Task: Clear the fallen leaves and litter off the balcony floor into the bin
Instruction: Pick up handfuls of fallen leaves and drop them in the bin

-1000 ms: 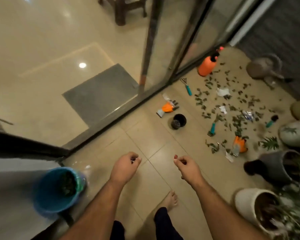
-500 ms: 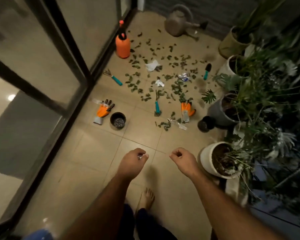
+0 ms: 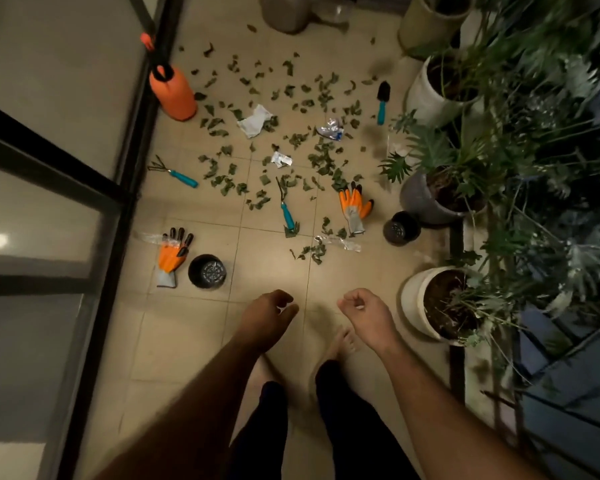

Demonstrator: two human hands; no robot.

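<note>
Green fallen leaves lie scattered over the beige tiled floor ahead. Among them are a crumpled white paper, a small white wrapper, a crumpled foil wrapper and a clear plastic strip. My left hand and my right hand hang side by side above bare tiles, well short of the litter. Both hands have loosely curled fingers and nothing in them. The bin is out of view.
Two orange gloves, two small black pots, teal-handled garden tools and an orange sprayer lie around. Potted plants line the right side. A glass sliding door bounds the left.
The view has swung right, from the blue bin and doorway to the littered floor, and come closer to it. Both hands stay loosely curled in front of me.
</note>
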